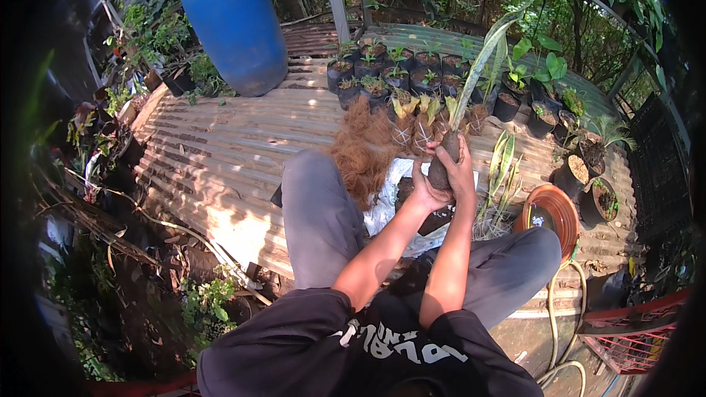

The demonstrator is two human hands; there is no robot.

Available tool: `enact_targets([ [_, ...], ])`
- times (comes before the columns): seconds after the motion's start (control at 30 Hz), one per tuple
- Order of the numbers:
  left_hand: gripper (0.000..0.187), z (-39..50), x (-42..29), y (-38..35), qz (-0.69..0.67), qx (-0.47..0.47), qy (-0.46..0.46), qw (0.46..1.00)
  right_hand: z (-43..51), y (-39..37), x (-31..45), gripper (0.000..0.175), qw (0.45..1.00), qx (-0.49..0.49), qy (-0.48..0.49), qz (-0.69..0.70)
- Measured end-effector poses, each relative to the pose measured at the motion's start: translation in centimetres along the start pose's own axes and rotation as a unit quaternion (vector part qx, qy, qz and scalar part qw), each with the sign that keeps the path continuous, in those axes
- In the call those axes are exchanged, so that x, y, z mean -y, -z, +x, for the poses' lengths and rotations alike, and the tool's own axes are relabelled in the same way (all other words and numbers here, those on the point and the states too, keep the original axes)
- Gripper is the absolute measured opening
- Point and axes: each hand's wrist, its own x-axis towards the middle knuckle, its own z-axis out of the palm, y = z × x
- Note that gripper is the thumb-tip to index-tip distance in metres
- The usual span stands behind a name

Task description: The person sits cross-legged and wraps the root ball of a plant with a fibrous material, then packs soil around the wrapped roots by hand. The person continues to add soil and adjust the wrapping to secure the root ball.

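Note:
Both of my hands are wrapped around a dark ball of soil (439, 174), out of which tall variegated snake plant leaves (473, 80) rise. My left hand (429, 193) cups the ball from below and the left. Higher up, my right hand (461, 168) grips its right side. Under them lies a white plastic sheet (380, 216) with dark loose soil (436, 224) on it, partly hidden by my forearms. A heap of brown coconut fibre (361, 149) sits to the left. Bare-rooted snake plants (501, 168) lie on the right.
Several fibre-wrapped, string-tied plants (423, 133) stand ahead, before rows of black nursery bags (397, 78). A terracotta-coloured basin (553, 198) holding water is beside my right knee, near a hose (582, 286). A blue barrel (234, 27) stands on corrugated sheeting (231, 132).

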Motion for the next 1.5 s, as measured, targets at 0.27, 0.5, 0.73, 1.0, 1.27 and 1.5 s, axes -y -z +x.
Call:
enact_targets([
  [0.27, 0.102, 1.2, 1.4, -3.3, -0.063, -0.098, -0.094, 0.989, 1.5, 1.2, -3.6, 0.051, 0.992, -0.094, 0.004, -0.084],
  [0.5, 0.106, 0.0, 0.7, -2.5, -0.077, -0.036, -0.096, 0.992, 1.1, 1.6, -3.3, 0.049, 0.997, -0.067, -0.034, 0.001],
  [0.73, 0.092, 1.6, 1.3, -1.4, -0.036, -0.004, -0.070, 0.997, -0.3, 1.1, -1.6, 0.049, 0.996, 0.028, 0.040, 0.071],
  [1.0, 0.094, 2.6, 2.0, 0.2, -0.061, -0.022, -0.108, 0.992, -0.7, 1.2, -2.7, 0.064, 0.997, -0.011, 0.000, -0.077],
  [1.27, 0.094, 0.0, 1.4, -1.6, -0.080, -0.022, -0.101, 0.991, -1.5, 1.1, -1.2, 0.062, 0.996, 0.024, -0.016, -0.081],
  [1.5, 0.083, 1.8, 1.4, 0.2, -0.096, 0.034, -0.129, 0.986, -1.6, 0.4, -1.7, 0.056, 0.996, 0.025, 0.022, -0.081],
])
